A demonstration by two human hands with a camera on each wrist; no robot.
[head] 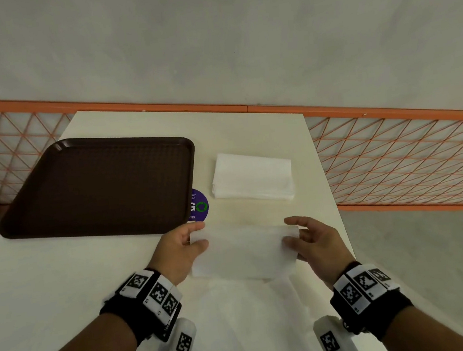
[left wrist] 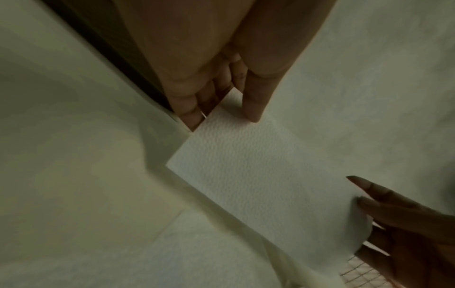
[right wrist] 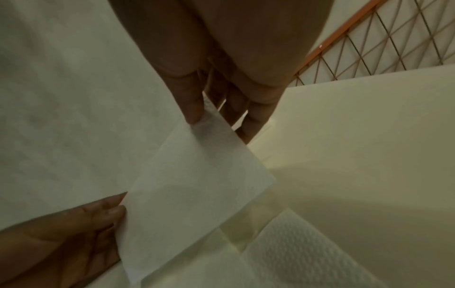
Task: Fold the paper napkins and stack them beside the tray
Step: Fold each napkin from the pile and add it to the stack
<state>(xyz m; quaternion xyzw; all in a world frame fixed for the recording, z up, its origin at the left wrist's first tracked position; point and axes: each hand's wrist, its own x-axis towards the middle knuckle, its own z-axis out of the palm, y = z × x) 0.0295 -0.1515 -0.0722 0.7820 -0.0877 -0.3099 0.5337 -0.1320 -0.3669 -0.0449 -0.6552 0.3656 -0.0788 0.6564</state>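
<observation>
A white paper napkin [head: 244, 251] hangs a little above the table, folded into a rectangle and held by both ends. My left hand [head: 187, 242] pinches its left edge, thumb on top and fingers beneath; the left wrist view shows the same napkin [left wrist: 258, 175] under the thumb. My right hand [head: 299, 235] pinches the right edge, thumb on the napkin [right wrist: 197, 191]. A stack of folded napkins [head: 252, 176] lies farther back, to the right of the dark brown tray [head: 22, 219]. More unfolded white napkins [head: 252, 317] lie flat under my hands.
The cream table [head: 63, 281] ends just right of the stack at its edge [head: 323, 165]; beyond it runs an orange mesh railing [head: 409, 155]. A round purple sticker [head: 200, 204] lies partly under the tray's right rim.
</observation>
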